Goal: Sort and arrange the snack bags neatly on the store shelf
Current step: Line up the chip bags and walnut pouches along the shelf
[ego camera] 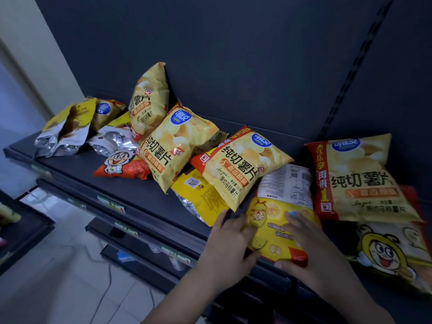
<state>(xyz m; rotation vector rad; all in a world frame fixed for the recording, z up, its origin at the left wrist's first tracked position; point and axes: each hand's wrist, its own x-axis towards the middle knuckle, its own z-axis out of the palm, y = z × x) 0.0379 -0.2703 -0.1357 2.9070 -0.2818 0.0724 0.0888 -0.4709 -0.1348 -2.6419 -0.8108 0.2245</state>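
From the head view, we have both hands on the yellow cartoon bag point(271, 213), which lies at the front lip of the shelf point(131, 197), its far end tucked under a chip bag point(238, 164). The left hand point(230, 242) takes the bag's left edge, fingers reaching forward along it and thumb curled in at the near corner. The right hand point(304, 244) lays its fingers on the printed face while the thumb pinches the near red corner. So each grip is closed on this one bag, neither wide nor idle.

To do this step well, we judge the bag should be slid free towards us rather than lifted, since the chip bag past the left grip leans on it and could tumble. Holding the edges lightly would spare the contents.

Both forearms come in from below, wrists low and fairly flat, palms down. To the right of the right grip lies a bee-face bag point(392, 251) under a second chip bag point(357, 181). Far off beyond the left grip sit a red bag point(124, 168) and opened foil bags point(63, 136).
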